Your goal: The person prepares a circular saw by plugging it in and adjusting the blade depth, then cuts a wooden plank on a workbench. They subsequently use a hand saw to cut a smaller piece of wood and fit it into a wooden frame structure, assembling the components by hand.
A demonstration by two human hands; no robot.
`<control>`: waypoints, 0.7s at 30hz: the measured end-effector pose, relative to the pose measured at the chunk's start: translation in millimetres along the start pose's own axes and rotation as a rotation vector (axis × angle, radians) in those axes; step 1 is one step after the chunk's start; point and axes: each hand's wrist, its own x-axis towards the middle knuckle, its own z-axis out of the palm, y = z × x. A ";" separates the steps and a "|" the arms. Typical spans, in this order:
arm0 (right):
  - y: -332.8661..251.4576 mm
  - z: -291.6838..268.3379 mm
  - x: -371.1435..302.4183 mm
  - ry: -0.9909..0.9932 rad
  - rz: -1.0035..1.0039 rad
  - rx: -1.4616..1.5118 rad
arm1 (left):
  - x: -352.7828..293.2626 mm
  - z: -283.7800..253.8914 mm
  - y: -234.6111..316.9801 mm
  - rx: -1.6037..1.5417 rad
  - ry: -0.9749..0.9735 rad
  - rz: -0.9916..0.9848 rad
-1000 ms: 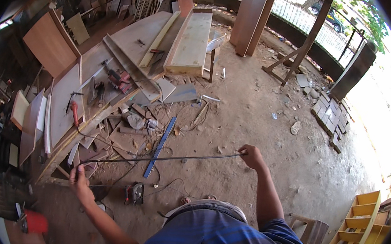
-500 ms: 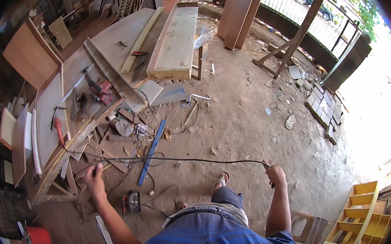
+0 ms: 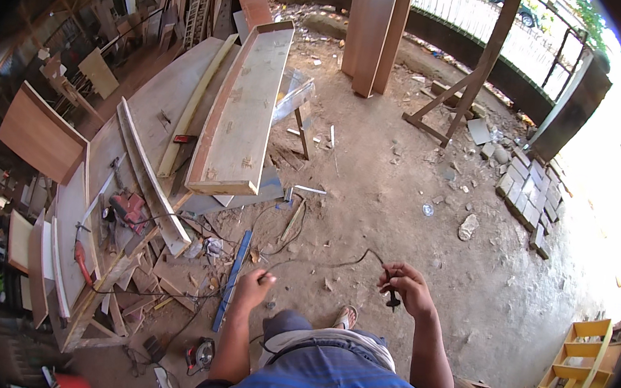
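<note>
A thin black power cord (image 3: pixel 349 260) runs slack between my hands, sagging and kinking near the right one. My left hand (image 3: pixel 252 290) is closed in a pinch on the cord. My right hand (image 3: pixel 407 289) grips its other end, where a black plug (image 3: pixel 393 301) hangs below the fingers. Left of my left hand, the cord goes on over the ground toward the workbench. Lying there are a red power tool (image 3: pixel 129 211) and a tool with an orange handle (image 3: pixel 83 262). A small circular saw (image 3: pixel 201 354) rests on the ground beside my left forearm.
A long shallow wooden box (image 3: pixel 240 112) and boards lie on the workbench at left. Wood offcuts and a blue strip (image 3: pixel 233 280) litter the ground beside it. Stacked paving bricks (image 3: pixel 527 192) lie at far right; a yellow wooden frame (image 3: pixel 569 376) stands near right.
My left hand has moved right and slightly up, closer to my right hand, which shifted a little left. The cord between them went from nearly taut to slack. The plug now shows.
</note>
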 end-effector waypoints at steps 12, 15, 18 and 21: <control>-24.5 -62.7 230.9 0.224 -0.132 -0.258 | 223.5 103.5 0.3 0.056 -0.411 -0.133; -35.1 -78.1 285.9 0.388 -0.088 -0.274 | 311.2 159.0 -10.3 0.159 -0.516 -0.142; -27.0 -89.0 327.9 0.553 -0.052 -0.366 | 373.5 194.9 -10.1 0.172 -0.628 -0.189; -32.8 -99.0 372.9 0.661 -0.016 -0.792 | 431.5 219.8 -1.4 0.236 -0.675 -0.194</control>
